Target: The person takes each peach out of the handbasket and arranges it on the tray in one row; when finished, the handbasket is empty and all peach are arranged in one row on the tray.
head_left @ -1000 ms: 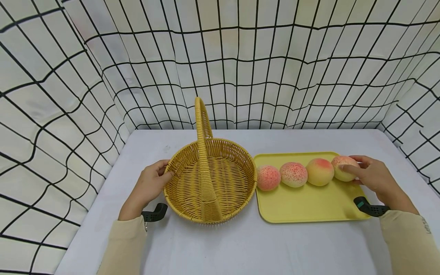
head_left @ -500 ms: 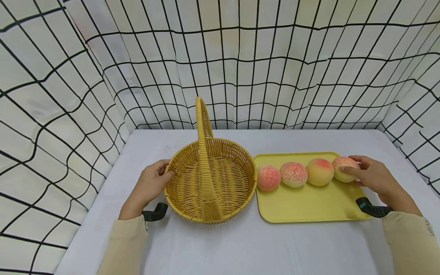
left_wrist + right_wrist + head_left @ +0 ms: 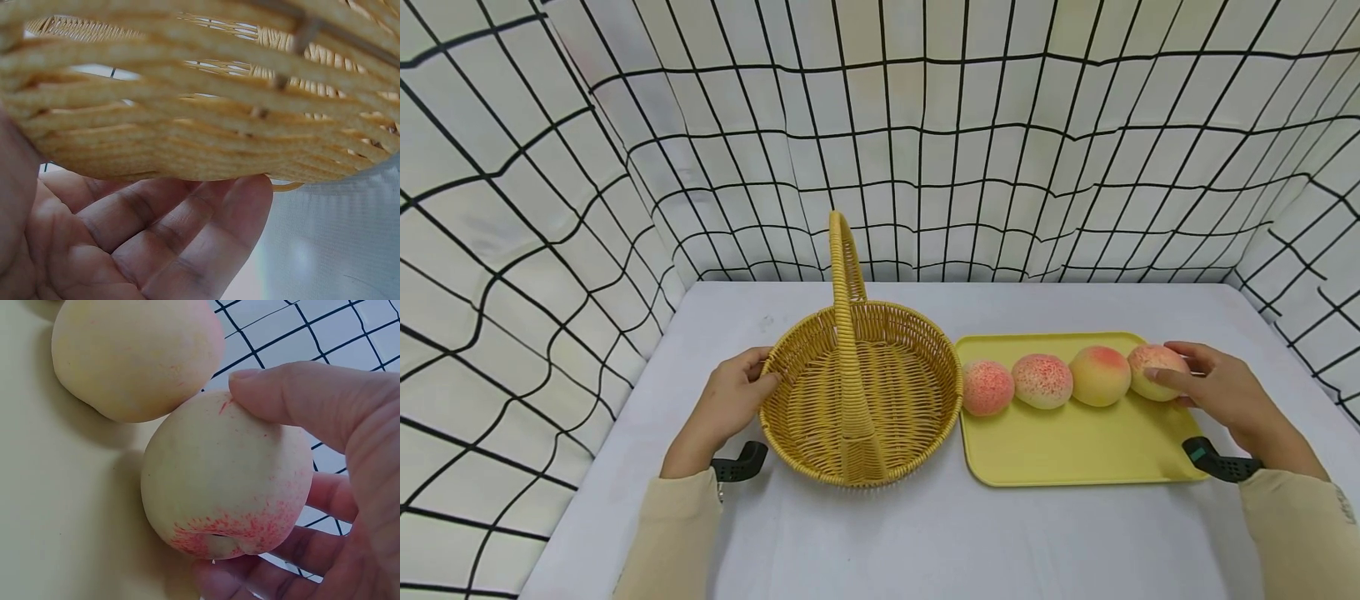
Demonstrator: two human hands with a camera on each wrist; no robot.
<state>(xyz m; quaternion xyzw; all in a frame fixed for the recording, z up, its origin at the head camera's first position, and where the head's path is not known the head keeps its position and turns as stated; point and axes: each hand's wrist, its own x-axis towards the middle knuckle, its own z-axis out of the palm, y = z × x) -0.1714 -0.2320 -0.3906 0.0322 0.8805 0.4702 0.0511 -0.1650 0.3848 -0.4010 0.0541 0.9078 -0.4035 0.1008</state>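
A round yellow wicker basket (image 3: pixel 898 392) with a tall arched handle stands left of centre. My left hand (image 3: pixel 732 398) grips its left rim, thumb over the edge. In the left wrist view, the fingers (image 3: pixel 206 234) lie under the woven wall. My right hand (image 3: pixel 1221 387) holds the rightmost peach (image 3: pixel 1156 367), pale with red speckles. In the right wrist view, the thumb (image 3: pixel 281 394) lies on top of that peach and the other fingers curl round its far side. It sits next to a yellow peach (image 3: pixel 1101 375) with a red blush, close over the tray.
A yellow rectangular tray (image 3: pixel 1075 454) lies right of the basket, its left edge close to the basket's rim. A speckled peach (image 3: pixel 1042 382) and a pinker peach (image 3: pixel 988 388) continue the row. Black-lined white cloth (image 3: pixel 895 150) hangs behind and beside the white table (image 3: pixel 880 542).
My right hand and wrist have shifted slightly to the right, with the rightmost peach still in the fingers. The left hand stays on the basket rim.
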